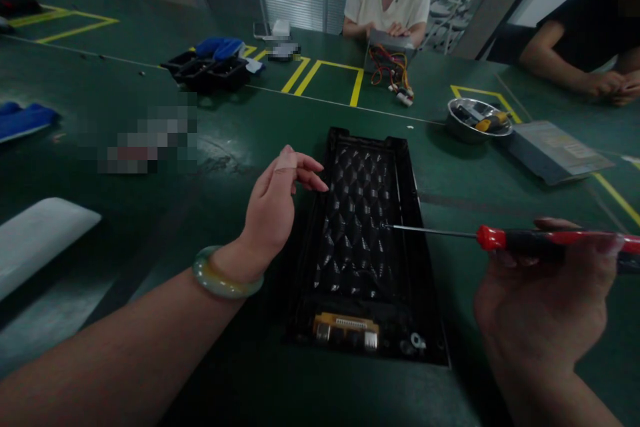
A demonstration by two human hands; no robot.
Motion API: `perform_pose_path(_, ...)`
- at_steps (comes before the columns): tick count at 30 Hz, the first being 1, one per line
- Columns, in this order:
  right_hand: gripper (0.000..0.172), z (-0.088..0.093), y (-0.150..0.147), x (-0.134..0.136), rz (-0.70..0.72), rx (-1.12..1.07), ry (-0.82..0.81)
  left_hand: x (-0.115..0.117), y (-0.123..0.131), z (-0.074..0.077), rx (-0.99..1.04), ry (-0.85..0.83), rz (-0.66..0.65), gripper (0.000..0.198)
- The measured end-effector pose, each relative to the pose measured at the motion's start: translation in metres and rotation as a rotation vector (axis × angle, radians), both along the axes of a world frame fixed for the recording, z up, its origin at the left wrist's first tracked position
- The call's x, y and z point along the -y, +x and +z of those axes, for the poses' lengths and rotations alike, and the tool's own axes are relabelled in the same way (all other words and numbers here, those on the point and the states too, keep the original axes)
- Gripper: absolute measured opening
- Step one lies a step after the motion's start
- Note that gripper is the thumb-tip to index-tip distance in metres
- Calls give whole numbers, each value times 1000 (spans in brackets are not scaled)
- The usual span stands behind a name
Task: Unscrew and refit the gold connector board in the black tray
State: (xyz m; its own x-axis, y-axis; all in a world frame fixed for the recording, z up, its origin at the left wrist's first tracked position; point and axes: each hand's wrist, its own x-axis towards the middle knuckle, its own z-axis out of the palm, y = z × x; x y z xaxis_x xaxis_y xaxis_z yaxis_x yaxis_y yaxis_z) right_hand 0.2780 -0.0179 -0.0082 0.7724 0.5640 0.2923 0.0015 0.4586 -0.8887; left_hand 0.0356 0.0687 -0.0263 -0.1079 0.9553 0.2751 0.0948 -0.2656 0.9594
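A black rectangular casing [357, 220] lies on the green bench, its inner face moulded in a diamond pattern. A gold-coloured connector board [346, 328] sits at its near end. My left hand [273, 210] hangs open just left of the casing, its fingertips close to the rim, and a jade bangle [227, 273] circles that wrist. My right hand [545, 287] grips a red-and-black precision screwdriver [520, 241], whose thin shaft reaches over the casing. Its tip is near the patterned surface, but I cannot tell whether it touches.
A steel bowl [475, 119] holds tools, beside a flat grey device [555, 152]. A black tray [207, 73] with blue items stands farther back. A co-worker's hands rest at a unit with coloured wires [390, 70]. Another person sits at right. A pale pad [40, 240] lies at left.
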Motion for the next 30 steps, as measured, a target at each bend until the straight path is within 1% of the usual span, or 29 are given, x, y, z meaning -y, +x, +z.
perform_pose_path(2,36,-1,0,0,-5,10,12,-4,-1,-3,4,-2,45,46)
perform_pose_path(4,34,-1,-2,0,-2,11,21,-5,0,-3,-15,-16,51,44)
perform_pose_path(9,29,-1,-8,2,25,50,15,2,2,0,-88,-11,-19,44)
perform_pose_path(11,27,-1,-8,2,46,56,35,5,1,2,-111,-13,-95,39)
perform_pose_path(13,25,-3,-8,2,85,57,61,8,1,4,-180,-3,-229,28)
perform_pose_path(14,24,-5,-7,2,110,60,68,9,0,4,-251,17,-310,23)
perform_pose_path(16,21,-9,-6,2,146,89,88,9,-1,6,-444,89,-456,19)
perform_pose_path(18,21,-13,-6,2,168,133,105,9,-3,7,-609,156,-540,19)
perform_pose_path(19,21,-15,-7,2,174,153,114,9,-3,7,-652,174,-559,18)
perform_pose_path(21,20,-16,-9,3,178,184,126,7,-4,6,-679,188,-568,16)
perform_pose_path(24,20,-12,-12,5,158,196,123,6,-5,3,-695,188,-560,14)
perform_pose_path(28,22,-4,-11,6,77,85,120,5,-5,0,-722,174,-553,15)
perform_pose_path(30,24,-4,-9,5,40,40,119,5,-4,1,-744,172,-557,15)
